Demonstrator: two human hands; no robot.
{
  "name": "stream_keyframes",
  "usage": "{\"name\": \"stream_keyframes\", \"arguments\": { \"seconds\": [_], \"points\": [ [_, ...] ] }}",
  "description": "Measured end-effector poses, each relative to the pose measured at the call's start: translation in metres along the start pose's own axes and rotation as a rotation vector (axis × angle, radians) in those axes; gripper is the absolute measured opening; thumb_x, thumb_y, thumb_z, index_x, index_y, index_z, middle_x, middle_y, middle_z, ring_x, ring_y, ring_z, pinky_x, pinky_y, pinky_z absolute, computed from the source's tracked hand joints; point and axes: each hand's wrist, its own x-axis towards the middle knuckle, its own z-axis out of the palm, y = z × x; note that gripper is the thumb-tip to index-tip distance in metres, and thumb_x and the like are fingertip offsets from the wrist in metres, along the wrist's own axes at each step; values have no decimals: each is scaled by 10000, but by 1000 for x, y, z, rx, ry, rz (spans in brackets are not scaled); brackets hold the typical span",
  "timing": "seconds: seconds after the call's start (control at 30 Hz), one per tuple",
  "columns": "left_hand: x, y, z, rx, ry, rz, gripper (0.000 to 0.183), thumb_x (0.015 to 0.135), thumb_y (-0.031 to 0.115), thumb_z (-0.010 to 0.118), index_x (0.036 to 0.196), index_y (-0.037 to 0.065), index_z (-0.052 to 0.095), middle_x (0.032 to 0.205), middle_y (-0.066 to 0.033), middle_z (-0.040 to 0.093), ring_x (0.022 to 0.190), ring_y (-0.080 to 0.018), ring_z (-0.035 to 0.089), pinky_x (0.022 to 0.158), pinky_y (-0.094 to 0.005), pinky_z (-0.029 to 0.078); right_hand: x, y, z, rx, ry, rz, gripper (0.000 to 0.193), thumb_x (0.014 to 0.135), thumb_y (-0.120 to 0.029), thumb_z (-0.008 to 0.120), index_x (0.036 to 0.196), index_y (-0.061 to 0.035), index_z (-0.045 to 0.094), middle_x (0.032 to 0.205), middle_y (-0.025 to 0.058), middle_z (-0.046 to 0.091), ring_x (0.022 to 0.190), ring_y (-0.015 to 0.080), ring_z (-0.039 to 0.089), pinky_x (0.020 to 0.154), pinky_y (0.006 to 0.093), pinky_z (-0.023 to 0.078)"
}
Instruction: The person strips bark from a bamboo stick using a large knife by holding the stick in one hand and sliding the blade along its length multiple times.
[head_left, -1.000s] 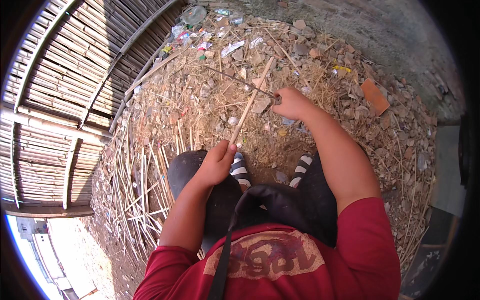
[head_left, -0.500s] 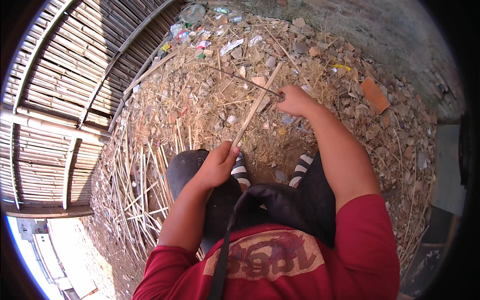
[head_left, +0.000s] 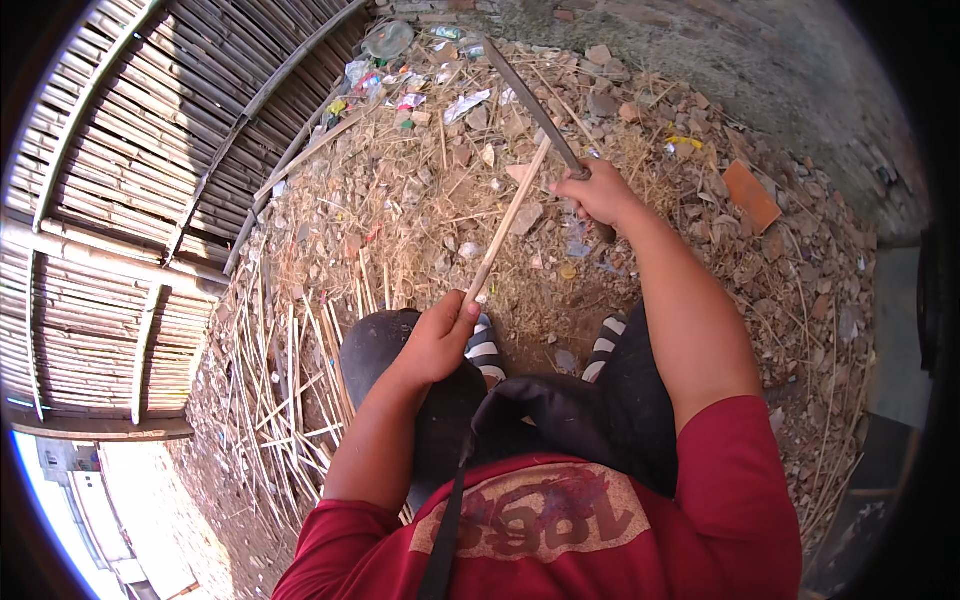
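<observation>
My left hand [head_left: 442, 335] is closed around the lower end of a pale split bamboo strip [head_left: 508, 228], held out slanting up and to the right. In my right hand [head_left: 602, 195] is a machete [head_left: 530, 103] with a long, dark, narrow blade, gripped by its handle, whose butt shows below the fist. The blade points away to the upper left. Its lower part crosses the strip's far end in the picture; whether the two touch I cannot tell. Both hands are above the ground in front of my knees.
Many pale bamboo strips [head_left: 290, 390] lie in a loose pile on the left. A bamboo slat wall [head_left: 130, 190] stands beyond them. Rubble, straw and litter cover the ground, with an orange tile [head_left: 751, 197] at right. A rough wall [head_left: 760, 70] closes off the far side.
The machete has swung from pointing left across the strip to pointing up and away, its blade now near the strip's far end. My left hand and the strip have barely moved.
</observation>
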Motion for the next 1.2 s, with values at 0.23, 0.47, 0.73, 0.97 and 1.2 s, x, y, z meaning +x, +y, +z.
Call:
{"name": "stream_keyframes", "arguments": {
  "seconds": [0.23,0.47,0.73,0.97,1.2],
  "points": [
    [-8,29,3,417,86,68,342,1032,344,524,944,14,504,737,-226,614,720,-443,623,651,-510,472,-16,-13,16,430,-74,-67,243,873,-239,770,885,-52,614,641,0,564,486,83,496,487,264,410],
    [-22,54,5,628,117,34,332,986,333,588,1081,19,536,911,-262,659,872,-467,642,747,-531,497,-18,-15,17,539,-61,-38,246,865,-232,777,824,-74,593,644,-11,545,521,93,511,488,278,420],
    [-145,1,-18,594,454,237,427,834,221,762,1153,2,582,991,-157,610,874,-299,622,773,-407,515,-20,-14,-19,680,122,-57,252,860,-209,767,735,-91,583,637,-17,538,508,106,506,505,292,420],
    [-295,-76,-12,684,349,-126,417,844,292,751,1105,7,595,1001,-199,617,927,-370,623,796,-440,503,-6,-5,-38,866,257,-56,176,870,-209,759,867,-72,648,683,-36,522,562,91,490,544,288,416],
    [-317,-112,-4,819,587,-225,222,931,261,649,948,41,625,769,-196,645,688,-429,634,612,-513,497,-10,-10,-47,718,393,-122,354,878,-391,773,848,-81,606,676,-20,538,538,90,513,512,269,430]
  ]
}}
